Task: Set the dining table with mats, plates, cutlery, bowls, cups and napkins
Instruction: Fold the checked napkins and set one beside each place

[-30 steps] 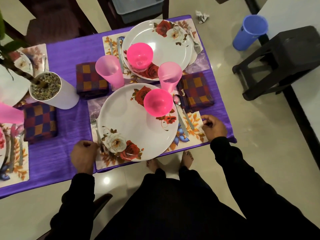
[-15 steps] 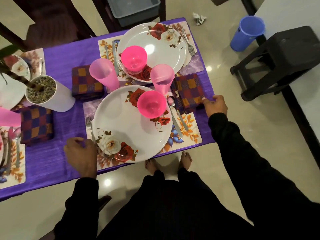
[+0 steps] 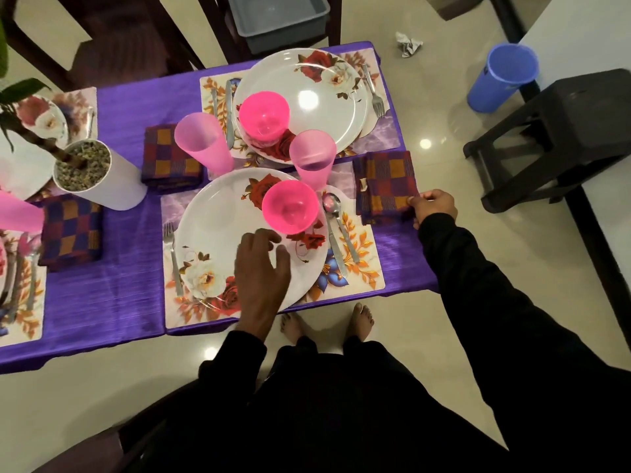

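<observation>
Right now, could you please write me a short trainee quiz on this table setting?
1. True or false: the right hand grips the checked napkin at the table's edge.
2. Which piece of cutlery lies left of the near plate? A) spoon B) fork C) ladle
3. Fill in: the pink bowl sits on the near plate, just ahead of the ____ hand's fingers.

Key
1. True: its fingers pinch the napkin's near corner.
2. B: the fork lies on the mat there; the spoon lies on the right.
3. Left: the left hand is above the plate.
</observation>
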